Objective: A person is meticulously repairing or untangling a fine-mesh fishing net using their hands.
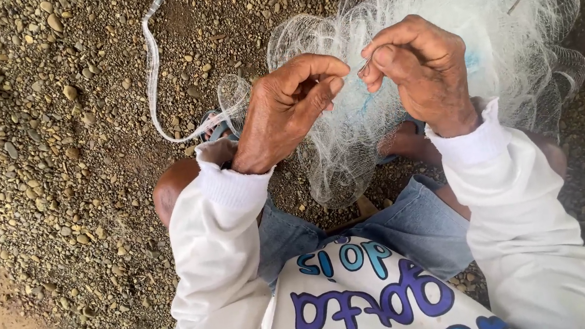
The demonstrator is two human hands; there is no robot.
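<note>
1. The left hand (287, 108) sat just left of the frame's centre, fingers curled and thumb pressed toward the forefinger, pinching a fine bit of the white fishing net (430, 37).
2. The right hand (421, 73) was at about one o'clock from centre, also closed in a pinch, thumb and forefinger tips (372, 64) nipping a strand of mesh. The two pinches nearly met, apparently so a short length of mesh stayed taut between them.
3. The net bunched behind and below both hands, filling the twelve to two o'clock part of the view and draping down between the knees (173, 187); this seemingly kept its bulk off the fingers.
4. A pale, translucent edge cord (150, 78) looped from eleven o'clock down to the left wrist, lying slack on the ground.
5. White long sleeves (208, 258) covered both arms to the cuffs, and blue denim shorts (413, 224) showed at six o'clock.
6. A sandalled foot (216, 130) peeked out beside the left cuff.
7. Pebbly gravel (54, 137) spread around, giving way to bare earth at eight o'clock.
</note>
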